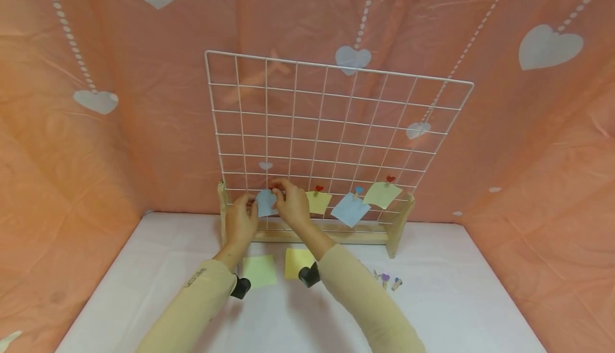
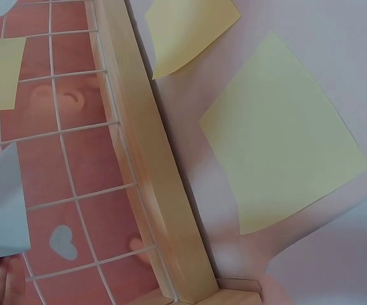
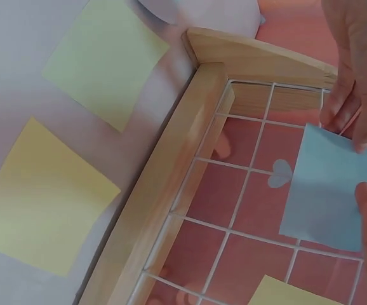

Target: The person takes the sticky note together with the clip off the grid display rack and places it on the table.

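Blue note [image 1: 266, 204] is up in front of the grid [image 1: 326, 67], lower left, just left of the hung yellow note [image 1: 318, 203]. We have the left grip [image 1: 242, 225] nearly closed, pinching one edge; the right grip [image 1: 294, 206] is closed down on the opposite edge, thumb over the face. Can't tell if it has a clip too. We'd say the two-sided hold keeps limp paper flat against the wires. Three hung notes dangle from small clips [image 1: 319, 188], presumably because paper won't grab bare wire. Wooden stand [image 1: 336, 237] holds the grid up, so both grips can work the note. Loose green note [image 1: 259, 271] and loose yellow note [image 1: 294, 263] lie on the worktop [image 1: 456, 294], within easy reach, loose clips [image 1: 385, 277] off to the right.
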Demonstrator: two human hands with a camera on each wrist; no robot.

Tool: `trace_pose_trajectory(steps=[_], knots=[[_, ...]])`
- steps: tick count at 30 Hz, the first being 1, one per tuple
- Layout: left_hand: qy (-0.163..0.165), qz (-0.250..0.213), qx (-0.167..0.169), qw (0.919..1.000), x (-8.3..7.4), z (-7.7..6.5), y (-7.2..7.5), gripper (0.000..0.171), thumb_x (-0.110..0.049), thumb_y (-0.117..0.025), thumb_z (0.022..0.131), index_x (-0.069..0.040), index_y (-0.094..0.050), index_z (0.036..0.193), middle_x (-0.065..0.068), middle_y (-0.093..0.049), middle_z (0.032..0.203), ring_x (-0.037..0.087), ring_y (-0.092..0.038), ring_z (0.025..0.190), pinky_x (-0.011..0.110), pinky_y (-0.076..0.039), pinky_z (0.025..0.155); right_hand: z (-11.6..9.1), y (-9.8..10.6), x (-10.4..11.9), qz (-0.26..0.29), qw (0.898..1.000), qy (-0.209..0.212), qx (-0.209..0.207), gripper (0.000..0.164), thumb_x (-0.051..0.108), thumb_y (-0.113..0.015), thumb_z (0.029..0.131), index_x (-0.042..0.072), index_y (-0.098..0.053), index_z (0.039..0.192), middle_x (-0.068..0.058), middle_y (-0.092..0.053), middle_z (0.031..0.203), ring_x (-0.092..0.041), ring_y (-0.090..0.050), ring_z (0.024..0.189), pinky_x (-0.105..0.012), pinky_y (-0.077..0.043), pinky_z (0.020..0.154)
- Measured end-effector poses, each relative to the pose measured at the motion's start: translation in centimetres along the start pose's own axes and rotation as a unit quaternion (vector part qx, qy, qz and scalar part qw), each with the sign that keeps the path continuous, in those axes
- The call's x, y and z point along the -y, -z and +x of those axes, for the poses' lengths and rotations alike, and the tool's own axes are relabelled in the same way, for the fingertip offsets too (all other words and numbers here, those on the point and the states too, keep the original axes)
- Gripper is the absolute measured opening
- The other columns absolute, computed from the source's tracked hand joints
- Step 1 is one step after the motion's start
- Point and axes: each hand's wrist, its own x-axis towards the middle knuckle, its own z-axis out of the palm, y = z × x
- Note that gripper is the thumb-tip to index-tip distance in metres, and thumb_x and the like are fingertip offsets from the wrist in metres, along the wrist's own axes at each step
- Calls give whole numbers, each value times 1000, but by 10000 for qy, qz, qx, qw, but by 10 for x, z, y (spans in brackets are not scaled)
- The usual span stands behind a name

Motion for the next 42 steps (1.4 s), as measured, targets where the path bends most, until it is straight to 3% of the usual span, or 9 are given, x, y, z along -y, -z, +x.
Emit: trace_pose_trajectory(steps=[5, 10, 17, 24, 30, 34, 42], knots=[[71, -54, 32, 10000, 1, -1, 4, 13, 0, -57, 91, 8, -63, 99, 25, -68, 95, 37, -68, 84, 47, -56, 74, 1, 0, 3, -637, 9978, 121, -162, 17, 11, -58, 95, 6, -65, 109, -10, -73, 102, -20, -71, 72, -29, -56, 63], [153, -139, 215, 9996, 2, -4, 7, 14, 0, -56, 92, 8, -63, 101, 24, -67, 94, 35, -66, 83, 46, -55, 72, -1, 3, 2, -720, 9969, 7, -327, 13, 9, -60, 93, 7, -66, 104, -7, -74, 97, -23, -71, 80, -30, -55, 62], [320, -200, 310, 9988, 7, -15, 9, 16, 1, -55, 93, 9, -62, 104, 25, -65, 95, 37, -64, 86, 46, -54, 76, -7, 10, 0, -94, 9983, -35, -568, 13, 9, -57, 95, 5, -64, 105, -10, -74, 95, -17, -69, 56, -22, -50, 53], [366, -239, 338, 9985, 11, -28, 12, 14, 1, -55, 93, 10, -62, 102, 24, -65, 92, 34, -64, 84, 38, -54, 69, -15, 16, -7, 756, 9960, -223, -412, 18, 5, -55, 96, 1, -64, 110, -14, -72, 103, -27, -71, 85, -23, -55, 65], [386, -246, 359, 9983, 13, -34, 15, 15, -1, -54, 94, 10, -62, 102, 23, -65, 93, 33, -63, 84, 35, -54, 69, -25, 27, -17, 1392, 9893, -403, -181, 19, 4, -55, 96, -2, -64, 111, -21, -70, 101, -38, -67, 64, -19, -51, 50], [404, -229, 368, 9982, 14, -38, 16, 15, 0, -55, 94, 11, -62, 102, 24, -65, 92, 33, -62, 83, 34, -55, 70, -33, 32, -24, 1593, 9861, -464, -133, 20, 3, -56, 95, -4, -63, 112, -23, -68, 101, -40, -64, 59, -18, -50, 48], [355, -259, 402, 9982, 12, -45, 18, 16, 3, -54, 93, 13, -62, 102, 25, -65, 92, 33, -62, 82, 31, -55, 68, -48, 43, -40, 1781, 9818, -639, -148, 21, 5, -58, 94, -6, -63, 111, -26, -68, 98, -15, -59, 48, -15, -45, 43]])
